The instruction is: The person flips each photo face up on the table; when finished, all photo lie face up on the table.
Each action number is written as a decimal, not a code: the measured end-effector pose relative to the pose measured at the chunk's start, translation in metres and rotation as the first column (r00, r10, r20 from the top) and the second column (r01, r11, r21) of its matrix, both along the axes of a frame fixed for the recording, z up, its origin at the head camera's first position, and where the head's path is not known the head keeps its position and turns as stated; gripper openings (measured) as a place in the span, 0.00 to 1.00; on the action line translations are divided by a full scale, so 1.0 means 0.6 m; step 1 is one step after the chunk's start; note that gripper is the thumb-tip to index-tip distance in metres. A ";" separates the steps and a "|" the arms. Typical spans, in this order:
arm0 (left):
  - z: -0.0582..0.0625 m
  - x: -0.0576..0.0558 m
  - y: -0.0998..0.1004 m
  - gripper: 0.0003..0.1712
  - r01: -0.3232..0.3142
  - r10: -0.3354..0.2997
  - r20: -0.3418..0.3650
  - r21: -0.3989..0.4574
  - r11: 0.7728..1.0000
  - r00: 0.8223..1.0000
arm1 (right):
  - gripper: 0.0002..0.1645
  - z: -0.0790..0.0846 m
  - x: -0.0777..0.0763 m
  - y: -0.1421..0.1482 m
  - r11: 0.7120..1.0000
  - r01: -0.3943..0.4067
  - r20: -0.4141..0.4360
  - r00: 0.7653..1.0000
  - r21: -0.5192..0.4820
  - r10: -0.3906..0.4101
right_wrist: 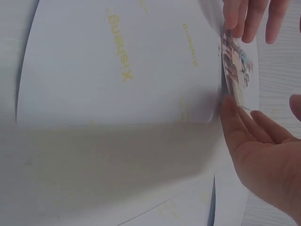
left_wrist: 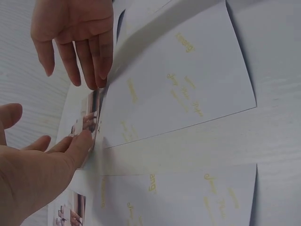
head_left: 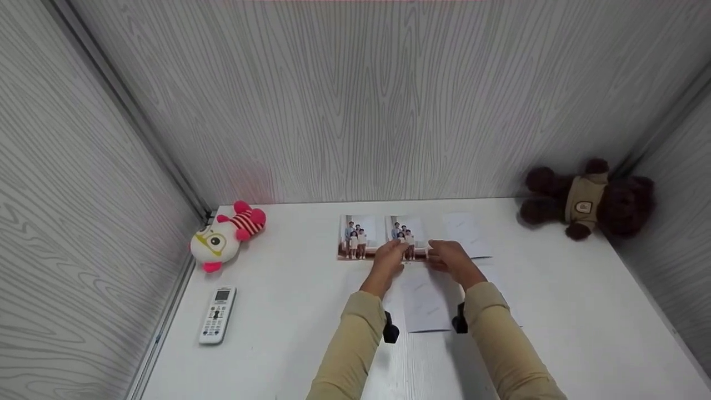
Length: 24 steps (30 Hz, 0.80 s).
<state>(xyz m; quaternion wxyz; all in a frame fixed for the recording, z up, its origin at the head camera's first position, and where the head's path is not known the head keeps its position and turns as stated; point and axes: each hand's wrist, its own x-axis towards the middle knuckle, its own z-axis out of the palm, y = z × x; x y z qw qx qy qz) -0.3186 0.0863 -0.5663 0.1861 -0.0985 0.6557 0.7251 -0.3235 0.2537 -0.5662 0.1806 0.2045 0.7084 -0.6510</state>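
Note:
Two family photos lie face up side by side: the left photo (head_left: pixel 357 238) and the middle photo (head_left: pixel 415 226). My left hand (head_left: pixel 387 263) is at the left edge of the middle photo, and my right hand (head_left: pixel 454 262) is at its right edge. In the left wrist view, the fingers of the left hand (left_wrist: pixel 42 172) and right hand (left_wrist: pixel 77 28) are fairly straight and touch the photo's opposite sides. The right wrist view shows the same photo (right_wrist: pixel 239 66) lying between the fingertips. Below it lies a white photo back (right_wrist: pixel 117 56) with yellow print.
More white sheets lie around: one at the back right (head_left: pixel 465 230), one in front (head_left: pixel 427 308), and others partly hidden by the arms. A striped plush toy (head_left: pixel 225 236) and a remote control (head_left: pixel 218 315) lie at left. A brown teddy bear (head_left: pixel 586 200) lies back right. Walls enclose the white table.

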 end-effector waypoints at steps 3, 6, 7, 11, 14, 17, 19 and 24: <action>-0.001 -0.002 0.010 0.32 -0.003 0.003 0.001 -0.007 1.000 1.000 | 0.39 0.003 0.000 0.009 1.000 0.000 0.014 1.000 0.007 0.000; 0.000 0.000 0.023 0.32 0.008 -0.008 0.001 -0.005 1.000 1.000 | 0.39 0.007 0.001 0.024 1.000 -0.009 0.014 1.000 0.023 0.009; 0.001 0.000 0.027 0.32 0.015 -0.015 0.002 -0.006 1.000 1.000 | 0.39 0.009 0.002 0.030 1.000 -0.010 0.010 1.000 0.026 0.009; 0.004 0.002 0.047 0.31 0.023 -0.023 0.003 -0.001 1.000 1.000 | 0.40 0.012 0.006 0.057 1.000 0.002 -0.019 1.000 0.006 -0.002; 0.006 0.002 0.062 0.31 0.015 -0.015 0.011 0.027 1.000 1.000 | 0.40 0.014 0.010 0.076 1.000 0.024 -0.036 0.999 -0.006 -0.024; 0.006 0.002 0.073 0.32 0.004 -0.007 0.029 0.086 0.996 1.000 | 0.41 0.020 0.016 0.094 0.999 0.042 -0.049 0.998 -0.017 -0.043; 0.006 0.001 0.079 0.32 -0.011 0.006 0.040 0.126 0.992 0.999 | 0.40 0.023 0.020 0.106 0.997 0.065 -0.059 0.996 -0.036 -0.067; 0.000 0.000 0.091 0.34 -0.013 0.002 0.049 0.217 0.976 0.999 | 0.39 0.028 0.032 0.134 0.990 0.123 -0.095 0.987 -0.068 -0.129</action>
